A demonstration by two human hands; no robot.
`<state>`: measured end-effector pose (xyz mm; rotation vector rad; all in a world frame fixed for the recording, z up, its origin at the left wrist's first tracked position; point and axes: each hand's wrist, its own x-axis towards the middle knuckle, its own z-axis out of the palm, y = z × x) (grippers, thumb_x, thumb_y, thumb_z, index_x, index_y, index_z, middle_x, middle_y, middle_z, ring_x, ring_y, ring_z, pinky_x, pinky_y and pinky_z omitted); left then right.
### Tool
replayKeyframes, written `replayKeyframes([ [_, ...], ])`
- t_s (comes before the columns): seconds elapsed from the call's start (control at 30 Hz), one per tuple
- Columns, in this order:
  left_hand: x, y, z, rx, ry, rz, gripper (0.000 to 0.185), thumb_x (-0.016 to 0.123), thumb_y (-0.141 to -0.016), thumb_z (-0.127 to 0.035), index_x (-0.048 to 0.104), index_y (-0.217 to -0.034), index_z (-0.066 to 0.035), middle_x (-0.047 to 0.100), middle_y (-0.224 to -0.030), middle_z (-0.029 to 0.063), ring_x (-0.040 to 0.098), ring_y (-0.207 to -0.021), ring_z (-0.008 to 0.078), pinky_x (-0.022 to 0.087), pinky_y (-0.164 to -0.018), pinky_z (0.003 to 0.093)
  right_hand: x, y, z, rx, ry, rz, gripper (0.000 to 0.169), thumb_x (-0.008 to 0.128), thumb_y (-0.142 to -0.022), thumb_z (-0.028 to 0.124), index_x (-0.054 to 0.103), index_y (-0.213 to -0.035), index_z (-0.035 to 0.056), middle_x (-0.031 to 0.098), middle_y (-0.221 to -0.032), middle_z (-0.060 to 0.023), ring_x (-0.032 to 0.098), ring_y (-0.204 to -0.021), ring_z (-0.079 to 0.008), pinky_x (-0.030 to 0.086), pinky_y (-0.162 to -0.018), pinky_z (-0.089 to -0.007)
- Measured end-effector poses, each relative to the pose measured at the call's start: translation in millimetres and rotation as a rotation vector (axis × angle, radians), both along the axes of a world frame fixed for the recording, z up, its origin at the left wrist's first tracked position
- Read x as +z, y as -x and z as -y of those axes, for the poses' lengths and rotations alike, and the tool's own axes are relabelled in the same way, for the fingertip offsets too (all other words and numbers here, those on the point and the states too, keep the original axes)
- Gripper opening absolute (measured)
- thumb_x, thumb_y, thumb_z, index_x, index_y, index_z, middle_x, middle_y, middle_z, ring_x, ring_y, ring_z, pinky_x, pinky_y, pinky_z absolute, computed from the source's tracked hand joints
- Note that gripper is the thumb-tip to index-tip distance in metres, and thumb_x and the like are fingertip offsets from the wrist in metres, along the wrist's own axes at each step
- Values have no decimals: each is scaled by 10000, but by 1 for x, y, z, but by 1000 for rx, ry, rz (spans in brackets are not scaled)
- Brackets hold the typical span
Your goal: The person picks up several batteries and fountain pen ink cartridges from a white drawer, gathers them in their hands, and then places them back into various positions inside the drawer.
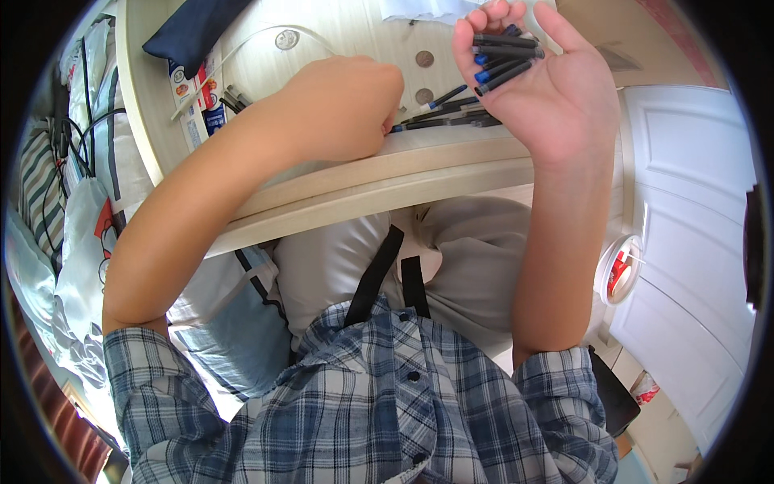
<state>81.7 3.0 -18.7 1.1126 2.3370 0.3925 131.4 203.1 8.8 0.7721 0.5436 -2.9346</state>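
My right hand (565, 91) is turned palm up and holds several small black and blue ink cartridges (508, 51) across its palm and fingers. My left hand (344, 100) is curled palm down at the front edge of a pale wooden desk surface (357, 39). Its fingertips are mostly hidden, beside more black and blue cartridges (450, 115) lying along that edge; whether they grip one cannot be seen. Two dark coins, an upper coin (424, 58) and a lower coin (424, 96), lie between the hands. A larger silvery coin (287, 39) lies beyond my left hand.
A dark blue fabric pouch (187, 33) and printed boxes (202, 100) are at the left, near a thin white strip (260, 33). More dark sticks (233, 100) lie by my left forearm. A white bin (621, 269) stands by white panelled doors (689, 151) at the right.
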Motion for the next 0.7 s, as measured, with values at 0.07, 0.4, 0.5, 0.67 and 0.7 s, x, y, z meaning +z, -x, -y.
replayKeyframes([
  [0.07,3,-3,-3,-13,39,-77,96,698,-731,-32,737,-806,12,730,-847,208,726,-861,381,587,-757,454,1,0,1,1,15,-3,330,438,-1069,257,557,-876,17,624,-839,-137,611,-827,-299,541,-874,-466],
  [0.4,12,8,-11,-70,133,-55,89,717,-732,-61,752,-785,2,723,-771,184,717,-756,333,566,-691,412,5,-4,-5,-70,-11,-18,319,456,-1067,242,560,-876,9,617,-820,-132,603,-782,-284,548,-825,-454],
  [0.5,12,24,-6,-118,259,144,117,745,-746,-100,742,-794,7,712,-758,152,703,-724,297,557,-676,384,4,-2,-7,-57,-20,-31,297,474,-1055,225,566,-881,2,615,-813,-132,600,-771,-284,549,-821,-448],
  [0.67,53,32,4,-42,80,258,97,750,-823,-116,713,-841,-28,689,-832,47,658,-758,159,532,-711,298,4,-2,-6,-67,-78,-35,256,496,-1038,200,567,-895,0,615,-832,-139,594,-779,-269,547,-816,-443],
  [0.7,70,32,0,13,12,286,72,745,-844,-106,710,-859,-45,680,-859,21,644,-780,122,523,-729,276,4,-3,-3,-60,-106,-37,241,499,-1033,192,566,-904,1,616,-845,-142,591,-781,-265,546,-813,-442],
])
